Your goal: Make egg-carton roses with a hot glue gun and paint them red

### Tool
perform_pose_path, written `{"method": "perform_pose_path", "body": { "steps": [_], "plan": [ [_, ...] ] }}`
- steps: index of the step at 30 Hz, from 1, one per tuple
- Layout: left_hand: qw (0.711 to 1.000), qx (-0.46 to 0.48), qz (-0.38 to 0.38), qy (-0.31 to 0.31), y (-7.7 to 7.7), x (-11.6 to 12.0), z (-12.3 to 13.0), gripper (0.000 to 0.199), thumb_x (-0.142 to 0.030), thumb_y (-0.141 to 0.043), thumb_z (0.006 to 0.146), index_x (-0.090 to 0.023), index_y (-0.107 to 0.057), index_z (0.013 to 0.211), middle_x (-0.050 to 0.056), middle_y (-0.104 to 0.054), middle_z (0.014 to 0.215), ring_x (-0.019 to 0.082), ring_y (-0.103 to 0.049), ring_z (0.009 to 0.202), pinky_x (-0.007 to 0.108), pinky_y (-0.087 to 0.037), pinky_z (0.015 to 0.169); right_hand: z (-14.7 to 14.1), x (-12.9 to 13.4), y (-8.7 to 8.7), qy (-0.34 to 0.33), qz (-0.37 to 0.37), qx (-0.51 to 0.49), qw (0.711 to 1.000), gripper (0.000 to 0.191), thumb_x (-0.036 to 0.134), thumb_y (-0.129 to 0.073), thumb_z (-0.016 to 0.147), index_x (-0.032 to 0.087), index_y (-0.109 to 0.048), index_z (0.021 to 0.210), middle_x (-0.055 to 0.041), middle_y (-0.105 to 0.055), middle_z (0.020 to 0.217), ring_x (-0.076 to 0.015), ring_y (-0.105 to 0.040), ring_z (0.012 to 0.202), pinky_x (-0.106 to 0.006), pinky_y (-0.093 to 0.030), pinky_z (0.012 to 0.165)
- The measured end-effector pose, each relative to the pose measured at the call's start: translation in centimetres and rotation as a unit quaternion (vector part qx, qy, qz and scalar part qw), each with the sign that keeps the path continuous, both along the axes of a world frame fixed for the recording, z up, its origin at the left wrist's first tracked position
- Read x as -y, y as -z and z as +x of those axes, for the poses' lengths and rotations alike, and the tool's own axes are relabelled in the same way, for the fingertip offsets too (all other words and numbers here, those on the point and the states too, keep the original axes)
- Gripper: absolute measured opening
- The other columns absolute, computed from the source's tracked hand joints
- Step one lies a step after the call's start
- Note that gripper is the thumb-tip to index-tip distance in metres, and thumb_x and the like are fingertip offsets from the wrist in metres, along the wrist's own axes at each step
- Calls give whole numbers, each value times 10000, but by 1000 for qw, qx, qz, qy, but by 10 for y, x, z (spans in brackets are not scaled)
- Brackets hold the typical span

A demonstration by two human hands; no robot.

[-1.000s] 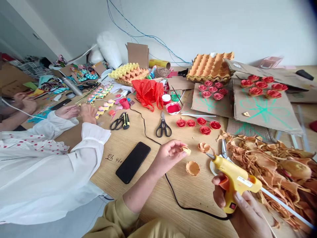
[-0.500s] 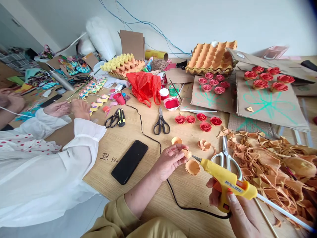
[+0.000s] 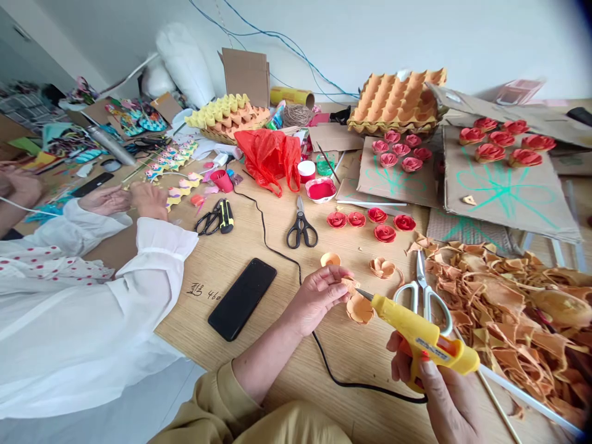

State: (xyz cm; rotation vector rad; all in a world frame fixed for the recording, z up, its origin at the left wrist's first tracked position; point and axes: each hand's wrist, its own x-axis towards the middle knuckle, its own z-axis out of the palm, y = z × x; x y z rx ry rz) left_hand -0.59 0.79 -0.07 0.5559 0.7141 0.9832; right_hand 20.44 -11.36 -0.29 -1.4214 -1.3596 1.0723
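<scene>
Between its fingertips, my left hand (image 3: 322, 297) pinches a small orange carton piece (image 3: 350, 285). My right hand (image 3: 437, 385) is wrapped round the handle of a yellow glue gun (image 3: 409, 324), whose metal nozzle touches or nearly touches the piece. Just below the pinched piece lies an orange petal cup (image 3: 361, 310). Behind my left hand sits a round orange cup (image 3: 330, 259), and to its right an orange flower shape (image 3: 382, 267). White-handled scissors (image 3: 423, 295) lie behind the glue gun.
Orange scraps (image 3: 522, 320) heap at the right. Red flowers (image 3: 385, 232) and black scissors (image 3: 301, 228) lie farther back; a black phone (image 3: 243, 299) is left of my forearm. A cord (image 3: 324, 364) crosses the table. At the left, a person's white sleeves (image 3: 157, 265) reach in.
The glue gun has shifted slightly left, and its nozzle is now closer against the piece. My left hand has barely moved. The view has shifted a little.
</scene>
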Motion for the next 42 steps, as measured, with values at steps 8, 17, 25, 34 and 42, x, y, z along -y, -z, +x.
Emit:
{"method": "perform_pose_path", "body": {
  "steps": [8, 17, 25, 34, 42],
  "plan": [
    [1000, 6, 2, -2, -1, -1, 0, 407, -307, -983, 649, -143, -744, 935, 17, -710, 878, 67, -604, 703, 220, -504, 730, 1, 3, 6, -9, 2, 5, 1000, 366, 500, -428, 1068, 240, -685, 1081, -39, -652, 786, -182, -607, 689, -279, -537, 632],
    [1000, 0, -4, -2, -1, 0, 0, 409, -304, -982, 645, -143, -734, 928, 18, -712, 912, 72, -614, 722, 226, -502, 749, 5, 3, 16, -9, 23, 14, 1000, 354, 489, -435, 1061, 224, -670, 1075, -43, -637, 771, -189, -594, 667, -289, -534, 607],
    [1000, 7, -14, -3, -2, -1, 0, 425, -296, -994, 625, -141, -731, 921, 9, -711, 898, 75, -626, 740, 222, -505, 755, 5, 6, 20, 3, 32, 25, 999, 365, 512, -466, 1050, 222, -687, 1040, -51, -662, 784, -196, -621, 669, -311, -552, 644],
    [999, 32, -31, -15, -2, -2, 0, 421, -256, -995, 622, -133, -729, 925, 14, -722, 933, 83, -658, 780, 207, -525, 749, 4, 5, 22, 12, 37, 30, 999, 348, 516, -502, 1036, 217, -679, 1015, -49, -662, 787, -194, -629, 661, -299, -560, 612],
    [999, 25, -35, 0, 0, -1, -1, 436, -280, -987, 645, -133, -715, 952, -5, -709, 892, 60, -643, 710, 209, -527, 745, 2, 3, 17, 14, 44, 35, 998, 337, 502, -496, 1038, 216, -665, 984, -52, -643, 782, -195, -615, 667, -300, -556, 614]
  ]
}}
